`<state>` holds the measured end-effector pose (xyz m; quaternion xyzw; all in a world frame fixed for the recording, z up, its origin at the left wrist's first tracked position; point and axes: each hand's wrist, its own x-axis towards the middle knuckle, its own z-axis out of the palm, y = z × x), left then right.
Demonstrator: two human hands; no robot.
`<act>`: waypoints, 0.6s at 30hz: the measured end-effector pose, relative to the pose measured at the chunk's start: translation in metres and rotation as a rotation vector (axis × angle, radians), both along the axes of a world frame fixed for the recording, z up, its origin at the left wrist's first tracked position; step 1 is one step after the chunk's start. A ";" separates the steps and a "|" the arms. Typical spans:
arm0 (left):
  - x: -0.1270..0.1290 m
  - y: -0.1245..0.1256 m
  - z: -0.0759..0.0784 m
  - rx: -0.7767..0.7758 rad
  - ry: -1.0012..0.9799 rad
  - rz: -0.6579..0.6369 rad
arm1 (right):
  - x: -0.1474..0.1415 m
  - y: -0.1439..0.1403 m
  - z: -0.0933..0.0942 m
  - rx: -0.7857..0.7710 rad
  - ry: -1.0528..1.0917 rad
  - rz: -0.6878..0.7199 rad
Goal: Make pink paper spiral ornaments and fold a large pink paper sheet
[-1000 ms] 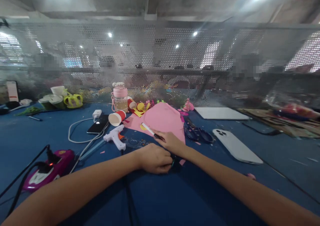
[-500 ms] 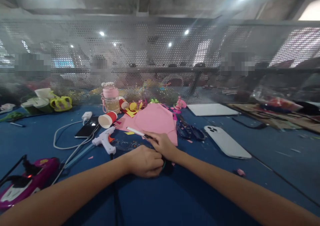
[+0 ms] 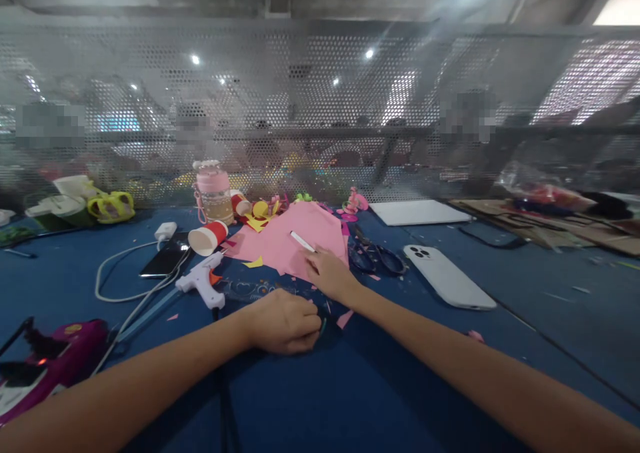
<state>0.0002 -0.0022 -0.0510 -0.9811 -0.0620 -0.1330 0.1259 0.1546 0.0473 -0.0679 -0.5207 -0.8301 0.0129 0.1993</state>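
Observation:
My right hand grips a white pen that points up and away over a sheet of pink paper on the blue table. My left hand is curled, pressing down on a small dark piece on the table just in front of the pink sheet; the piece is mostly hidden under the fingers. A white glue gun lies to the left of both hands.
Scissors and a white phone lie to the right. A red paper cup, a black phone with a white cable and a pink bottle stand at the left back. A magenta device sits near left. A perforated metal screen closes the back.
My right hand has lifted away from my left hand and moved farther onto the pink paper, and the pen now points more upright. The view has shifted right.

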 end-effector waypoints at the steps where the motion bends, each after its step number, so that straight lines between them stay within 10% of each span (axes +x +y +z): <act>1: 0.000 0.000 0.000 -0.004 0.002 0.000 | 0.000 -0.001 0.001 0.004 0.005 -0.002; 10: 0.000 0.001 -0.001 -0.004 -0.001 0.000 | 0.001 -0.002 -0.001 0.084 0.092 -0.043; 15: 0.001 0.000 -0.001 0.000 -0.034 -0.002 | 0.037 0.053 0.029 0.451 0.380 -0.418; 18: 0.001 0.000 -0.004 -0.019 -0.018 0.014 | 0.068 0.106 0.048 0.322 0.490 -0.710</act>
